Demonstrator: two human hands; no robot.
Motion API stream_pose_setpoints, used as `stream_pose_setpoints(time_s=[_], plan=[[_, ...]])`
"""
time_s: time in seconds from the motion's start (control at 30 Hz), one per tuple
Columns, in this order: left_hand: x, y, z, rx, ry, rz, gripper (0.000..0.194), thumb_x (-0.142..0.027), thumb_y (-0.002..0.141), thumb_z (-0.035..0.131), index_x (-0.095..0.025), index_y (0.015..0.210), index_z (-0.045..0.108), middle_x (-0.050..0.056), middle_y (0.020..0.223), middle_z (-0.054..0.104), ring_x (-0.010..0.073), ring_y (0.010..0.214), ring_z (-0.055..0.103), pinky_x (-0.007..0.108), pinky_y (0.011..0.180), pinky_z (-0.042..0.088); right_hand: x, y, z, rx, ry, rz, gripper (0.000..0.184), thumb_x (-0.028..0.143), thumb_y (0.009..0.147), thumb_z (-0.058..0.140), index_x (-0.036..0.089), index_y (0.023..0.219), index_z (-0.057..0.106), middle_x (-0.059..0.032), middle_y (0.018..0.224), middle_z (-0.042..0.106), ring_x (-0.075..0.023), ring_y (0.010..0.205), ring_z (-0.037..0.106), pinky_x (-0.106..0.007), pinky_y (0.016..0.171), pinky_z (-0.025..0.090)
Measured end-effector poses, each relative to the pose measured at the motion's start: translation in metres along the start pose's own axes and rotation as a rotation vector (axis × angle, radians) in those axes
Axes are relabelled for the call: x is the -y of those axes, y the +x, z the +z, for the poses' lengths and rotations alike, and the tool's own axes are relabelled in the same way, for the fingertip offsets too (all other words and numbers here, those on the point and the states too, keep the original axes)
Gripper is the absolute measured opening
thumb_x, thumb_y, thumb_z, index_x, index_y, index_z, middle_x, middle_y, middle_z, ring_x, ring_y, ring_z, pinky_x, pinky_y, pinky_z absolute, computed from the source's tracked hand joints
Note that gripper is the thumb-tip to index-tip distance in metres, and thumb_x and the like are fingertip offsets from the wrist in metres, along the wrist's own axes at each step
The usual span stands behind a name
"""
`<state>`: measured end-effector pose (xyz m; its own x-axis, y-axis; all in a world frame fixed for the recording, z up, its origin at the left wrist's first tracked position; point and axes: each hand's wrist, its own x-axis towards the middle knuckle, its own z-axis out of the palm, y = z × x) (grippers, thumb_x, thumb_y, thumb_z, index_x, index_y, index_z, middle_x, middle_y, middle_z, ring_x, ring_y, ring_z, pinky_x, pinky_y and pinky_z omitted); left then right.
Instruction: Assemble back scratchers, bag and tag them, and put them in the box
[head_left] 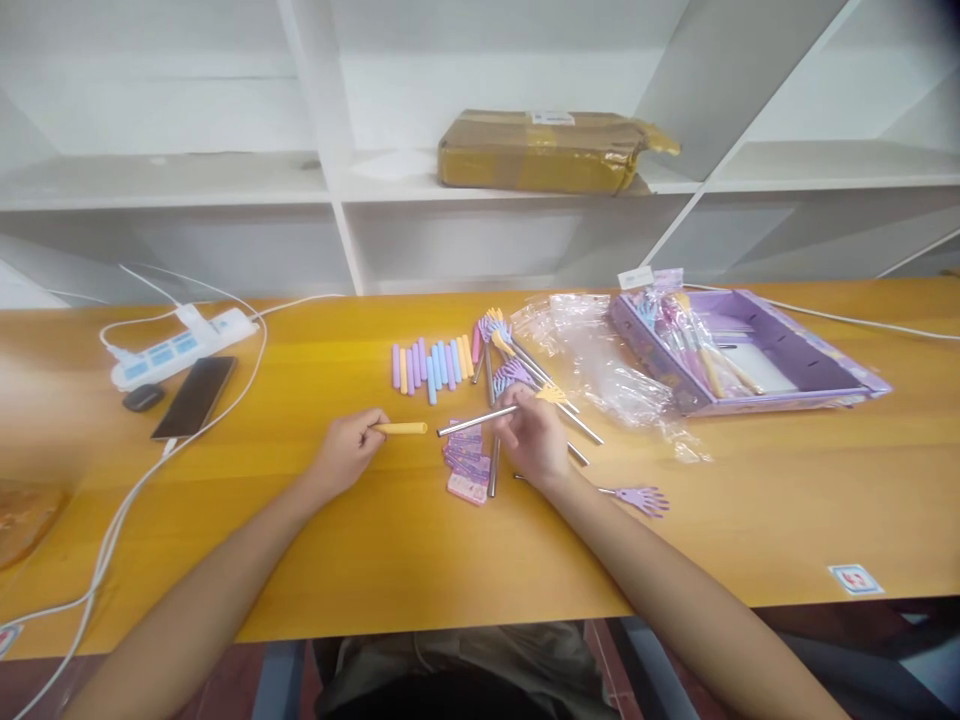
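My left hand (349, 450) is closed on one end of a yellow handle sleeve (403, 428), whose free end points right. In my right hand (536, 435) is a back scratcher with a metal rod (472, 420) and a yellow hand-shaped head (551, 394). The bare rod end faces the sleeve, with a small gap between them. Beyond lie a row of purple, blue and yellow sleeves (435, 368) and several more metal-rod scratchers (514, 372). A purple-headed scratcher (641, 499) lies partly hidden under my right wrist. Pink and purple cards (466, 465) are fanned out between my hands.
Crumpled clear plastic bags (607, 365) lie beside a purple box (817, 385) holding wrapped scratchers. At left are a power strip (184, 348), a phone (195, 397) and white cables (124, 510). A taped carton (536, 155) rests on the shelf (390, 185) behind the table.
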<state>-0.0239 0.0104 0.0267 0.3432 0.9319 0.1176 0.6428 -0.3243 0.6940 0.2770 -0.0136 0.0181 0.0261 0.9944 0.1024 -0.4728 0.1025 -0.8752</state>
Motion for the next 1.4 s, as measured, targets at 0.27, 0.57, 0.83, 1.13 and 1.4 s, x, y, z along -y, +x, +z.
stream_pose_setpoints(time_s=[0.27,0.57,0.83,1.13,1.4], plan=[[-0.003,-0.001,0.0,0.002,0.042,0.048,0.017,-0.025,0.086,0.044,-0.022,0.077,0.058,-0.005,0.066,0.053,0.0142,0.061,0.046,0.028,0.062,0.033,-0.001,-0.004,0.001,-0.056,-0.143,-0.006,0.034,0.054,0.094,0.069,0.024,0.084,0.058,0.0038,0.061,0.065,-0.009,0.04,0.042,-0.026,0.046,0.034],[-0.001,0.0,0.0,-0.097,0.114,-0.027,0.015,-0.026,0.086,0.044,-0.023,0.076,0.055,-0.007,0.057,0.041,0.014,0.053,0.039,0.028,0.056,0.027,0.014,-0.017,0.013,-0.072,-0.41,-0.139,0.047,0.074,0.1,0.064,0.027,0.093,0.061,0.0078,0.045,0.049,-0.0211,0.064,0.07,-0.032,0.072,0.056],[-0.002,-0.001,-0.005,-0.12,0.17,0.006,0.013,-0.025,0.085,0.045,-0.024,0.076,0.055,-0.006,0.059,0.042,0.0144,0.055,0.039,0.029,0.06,0.03,0.014,-0.014,0.006,0.005,-0.399,-0.086,0.053,0.079,0.097,0.064,0.027,0.095,0.063,0.006,0.047,0.053,-0.024,0.078,0.077,-0.035,0.082,0.059],[0.0,-0.003,-0.004,-0.102,0.189,0.044,0.015,-0.022,0.085,0.045,-0.024,0.077,0.058,-0.006,0.06,0.048,0.0148,0.056,0.041,0.028,0.06,0.032,0.017,-0.012,0.003,0.016,-0.357,-0.07,0.049,0.077,0.097,0.067,0.028,0.093,0.066,0.0052,0.046,0.052,-0.0265,0.078,0.076,-0.036,0.078,0.056],[-0.001,-0.003,-0.005,-0.12,0.218,0.079,0.016,-0.023,0.086,0.044,-0.023,0.076,0.057,-0.004,0.063,0.053,0.0154,0.059,0.047,0.029,0.063,0.034,0.007,-0.01,-0.003,0.046,-0.337,-0.06,0.046,0.072,0.102,0.063,0.027,0.096,0.068,0.0052,0.045,0.051,-0.0232,0.075,0.072,-0.033,0.077,0.055]])
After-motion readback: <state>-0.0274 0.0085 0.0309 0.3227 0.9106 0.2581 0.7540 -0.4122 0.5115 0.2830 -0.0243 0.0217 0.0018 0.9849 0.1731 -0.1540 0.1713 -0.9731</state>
